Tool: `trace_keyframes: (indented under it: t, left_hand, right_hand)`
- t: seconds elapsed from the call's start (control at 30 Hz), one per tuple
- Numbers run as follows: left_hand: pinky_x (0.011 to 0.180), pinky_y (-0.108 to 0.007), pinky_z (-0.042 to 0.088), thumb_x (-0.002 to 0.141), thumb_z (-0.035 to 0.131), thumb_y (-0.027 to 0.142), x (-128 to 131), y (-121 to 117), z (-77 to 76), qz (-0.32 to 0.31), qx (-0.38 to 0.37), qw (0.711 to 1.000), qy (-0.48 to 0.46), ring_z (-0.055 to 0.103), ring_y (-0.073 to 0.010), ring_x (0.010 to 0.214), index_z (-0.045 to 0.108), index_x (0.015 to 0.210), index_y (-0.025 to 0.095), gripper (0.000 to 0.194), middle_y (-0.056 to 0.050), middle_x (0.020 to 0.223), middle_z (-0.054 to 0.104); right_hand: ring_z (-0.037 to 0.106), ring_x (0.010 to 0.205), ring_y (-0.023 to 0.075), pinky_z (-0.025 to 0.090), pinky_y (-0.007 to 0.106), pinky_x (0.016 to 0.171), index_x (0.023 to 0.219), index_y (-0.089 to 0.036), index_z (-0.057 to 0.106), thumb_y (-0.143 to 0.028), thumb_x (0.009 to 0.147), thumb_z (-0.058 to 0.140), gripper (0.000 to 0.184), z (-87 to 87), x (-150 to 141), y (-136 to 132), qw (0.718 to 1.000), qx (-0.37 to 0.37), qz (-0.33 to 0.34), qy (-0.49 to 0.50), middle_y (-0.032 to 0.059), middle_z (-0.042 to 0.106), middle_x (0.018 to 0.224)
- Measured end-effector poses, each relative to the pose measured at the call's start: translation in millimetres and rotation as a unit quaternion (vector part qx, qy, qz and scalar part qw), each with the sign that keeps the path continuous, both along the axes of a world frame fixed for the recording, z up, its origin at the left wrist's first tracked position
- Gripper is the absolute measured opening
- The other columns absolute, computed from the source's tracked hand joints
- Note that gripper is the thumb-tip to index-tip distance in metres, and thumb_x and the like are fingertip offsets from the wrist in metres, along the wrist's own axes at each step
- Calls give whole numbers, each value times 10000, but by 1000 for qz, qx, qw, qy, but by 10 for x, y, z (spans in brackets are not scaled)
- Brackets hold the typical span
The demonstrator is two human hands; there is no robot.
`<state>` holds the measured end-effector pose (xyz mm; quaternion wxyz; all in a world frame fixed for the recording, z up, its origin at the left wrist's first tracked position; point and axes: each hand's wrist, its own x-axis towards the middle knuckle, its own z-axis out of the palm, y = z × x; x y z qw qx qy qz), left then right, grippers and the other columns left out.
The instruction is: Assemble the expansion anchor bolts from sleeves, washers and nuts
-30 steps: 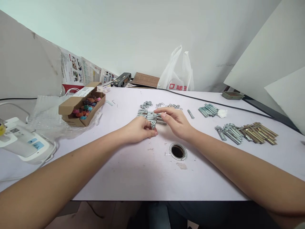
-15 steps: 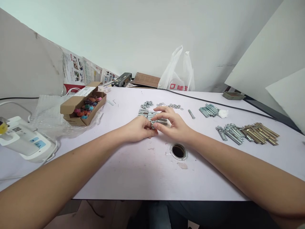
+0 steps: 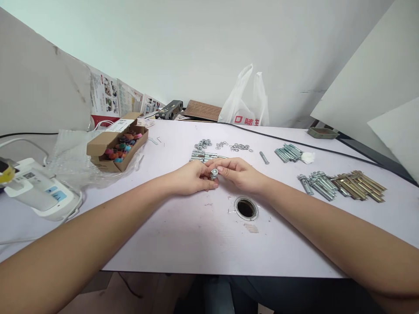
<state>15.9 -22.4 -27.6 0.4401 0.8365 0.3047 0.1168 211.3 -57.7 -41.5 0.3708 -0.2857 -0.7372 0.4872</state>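
An expansion bolt (image 3: 214,173), its nut end facing up, is between my two hands over the table. My left hand (image 3: 190,178) is closed around its body, with thumb and fingers pinched together. My right hand (image 3: 240,174) is closed at the nut end, its thumb and forefinger touching the nut. The bolt's lower part is hidden by the left fingers. Just behind the hands lie several silver bolt sleeves (image 3: 199,155), partly covered by them. Beyond these are a pile of nuts (image 3: 203,143) and loose washers (image 3: 240,147).
A single bolt (image 3: 264,158) lies to the right, near silver sleeves (image 3: 288,153). Finished-looking silver bolts (image 3: 322,185) and brass-coloured bolts (image 3: 360,185) lie further right. A round hole (image 3: 246,208) opens in the tabletop. On the left stand a cardboard box (image 3: 98,150) and a white device (image 3: 46,192).
My right hand's fingers have come down from a raised, spread pose and closed at the nut. The left hand keeps its hold on the bolt. The view has shifted slightly.
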Motion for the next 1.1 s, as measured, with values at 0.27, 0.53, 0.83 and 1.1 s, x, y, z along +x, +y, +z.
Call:
trace_keyframes:
  t: [0.27,0.53,0.83,1.1]
  left_hand:
    - [459,-229,271,761,596,432,3,-3,19,9,18,999,28,357,-86,493,538,574,162,333,38,510,420]
    - [451,-238,232,756,607,426,5,3,13,13,19,999,41,336,-81,485,485,567,172,339,41,510,419]
    - [444,-231,235,763,588,501,-1,10,10,12,35,997,63,322,-79,484,499,567,162,402,42,504,393]
    - [521,-220,353,772,604,393,3,5,30,-11,-6,1000,27,456,-93,554,679,775,158,247,21,629,582]
  right_hand:
    - [581,1008,192,473,379,904,1121,-206,595,-380,871,604,304,7,-35,-87,989,70,-116,-66,84,621,1125]
    - [574,1031,182,453,390,938,1071,-230,655,-249,923,512,207,31,-16,-62,977,167,-87,-95,71,618,1089]
    - [517,1123,244,418,443,970,1128,-227,574,-413,721,764,486,17,19,-83,952,217,-165,-141,95,579,1173]
    - [604,851,175,461,380,852,718,-202,657,-371,914,543,284,79,65,-84,945,218,-242,-32,46,662,857]
